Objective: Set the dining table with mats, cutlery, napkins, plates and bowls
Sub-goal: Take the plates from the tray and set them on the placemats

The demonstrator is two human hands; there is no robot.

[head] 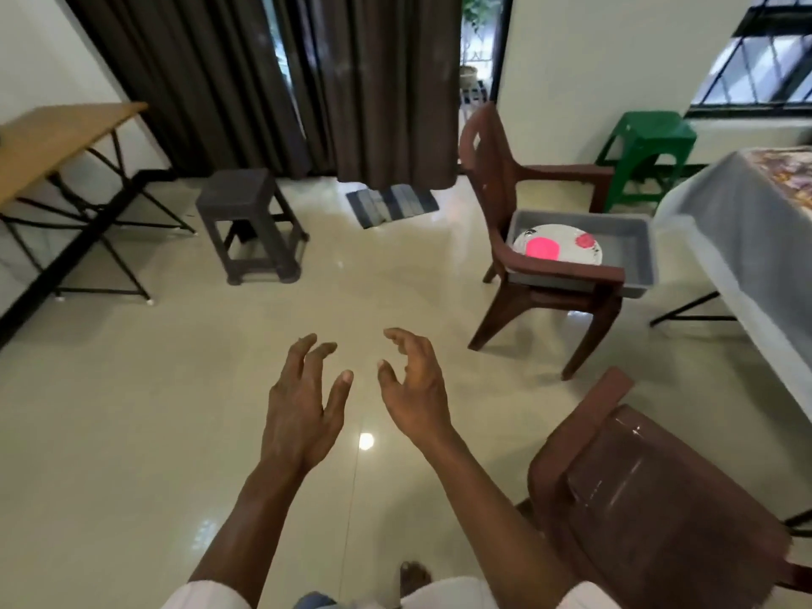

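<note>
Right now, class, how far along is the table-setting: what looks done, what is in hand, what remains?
Done: unclear; only a corner of the cloth-covered table shows, bearing a patterned covering. In hand: nothing; the left hand and right hand hang empty over the floor, fingers loosely curled. Left: at least one plate lies in the tub on the brown chair.

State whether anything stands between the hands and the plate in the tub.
Yes: the near armrest of the brown chair crosses before the tub and plate. Only bare floor lies between it and the open left hand and right hand.
</note>
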